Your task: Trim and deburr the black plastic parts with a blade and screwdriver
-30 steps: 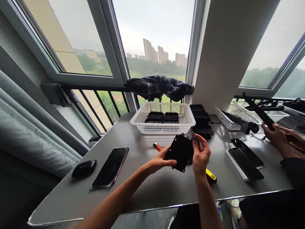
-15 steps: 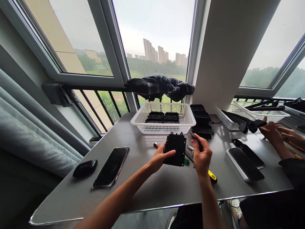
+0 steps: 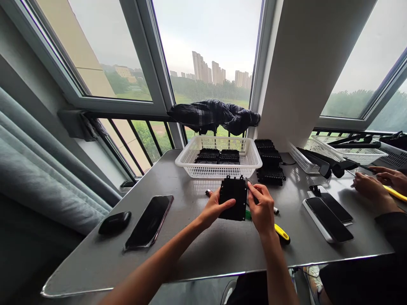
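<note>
Black plate (image 3: 233, 199): held up above the grey table (image 3: 190, 250), in front of the white basket (image 3: 219, 171). Left hand (image 3: 214, 209) pinches its left edge, thumb across the face. Right hand (image 3: 261, 207) at the upper right edge, fingertips closed on a small dark item, too hidden to identify. Yellow-handled tool (image 3: 282, 234) lies near the right wrist. Black parts (image 3: 217, 156) sit inside the basket; more dark parts (image 3: 270, 163) stand just beside it. Further left, a phone (image 3: 149, 221) and a black case (image 3: 115, 223).
</note>
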`<state>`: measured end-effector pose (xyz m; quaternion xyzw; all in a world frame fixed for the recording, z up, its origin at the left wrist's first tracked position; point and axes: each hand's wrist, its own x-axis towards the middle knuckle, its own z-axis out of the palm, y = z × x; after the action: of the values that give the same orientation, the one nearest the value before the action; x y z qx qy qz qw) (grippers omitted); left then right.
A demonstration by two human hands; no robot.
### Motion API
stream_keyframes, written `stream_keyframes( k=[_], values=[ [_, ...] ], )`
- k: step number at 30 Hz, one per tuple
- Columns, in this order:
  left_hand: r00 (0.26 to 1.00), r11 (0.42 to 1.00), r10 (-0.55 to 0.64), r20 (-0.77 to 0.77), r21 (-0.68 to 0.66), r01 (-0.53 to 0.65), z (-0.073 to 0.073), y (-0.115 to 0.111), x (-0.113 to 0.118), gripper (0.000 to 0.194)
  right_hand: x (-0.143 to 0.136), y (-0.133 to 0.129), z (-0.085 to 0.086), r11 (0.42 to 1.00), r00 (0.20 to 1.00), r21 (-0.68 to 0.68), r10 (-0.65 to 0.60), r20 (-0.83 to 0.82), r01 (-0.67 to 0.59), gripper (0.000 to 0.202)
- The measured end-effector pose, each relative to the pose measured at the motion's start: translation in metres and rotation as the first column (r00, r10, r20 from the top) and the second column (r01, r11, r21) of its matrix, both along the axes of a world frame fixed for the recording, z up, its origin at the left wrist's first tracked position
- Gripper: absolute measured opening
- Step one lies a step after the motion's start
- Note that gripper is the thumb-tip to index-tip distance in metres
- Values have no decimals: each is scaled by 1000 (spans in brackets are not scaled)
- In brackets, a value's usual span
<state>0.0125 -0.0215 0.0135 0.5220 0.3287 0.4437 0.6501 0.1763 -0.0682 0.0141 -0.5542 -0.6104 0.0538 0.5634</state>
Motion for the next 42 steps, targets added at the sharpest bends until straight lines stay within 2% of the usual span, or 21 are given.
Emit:
stream_keyframes(
  k=[8, 17, 22, 29, 37, 42],
  values=[
    [1000, 999, 26, 14, 27, -26, 1, -1, 0, 52, 2, 4, -10, 999, 994, -54, 4, 107, 2, 45],
    [998, 998, 57, 16, -37, -56, -3, 5, -3, 53, 2, 6, -11, 977, 970, -168, 164, 177, -134, 48],
    [999, 997, 39, 31, -72, -37, -5, 6, -1, 51, 4, 4, -9, 967, 967, -206, 188, 171, -152, 47],
    [975, 980, 197, 101, -55, -192, -5, 13, -5, 44, -12, -5, 3, 936, 933, -289, 273, 234, -201, 46],
    [944, 960, 271, 190, -130, -249, 2, 10, -2, 42, -13, -9, 8, 921, 934, -293, 313, 173, -255, 46],
    [940, 959, 281, 193, -97, -266, 0, 12, -3, 42, -10, -9, 11, 894, 935, -314, 351, 43, -321, 41]
  ],
)
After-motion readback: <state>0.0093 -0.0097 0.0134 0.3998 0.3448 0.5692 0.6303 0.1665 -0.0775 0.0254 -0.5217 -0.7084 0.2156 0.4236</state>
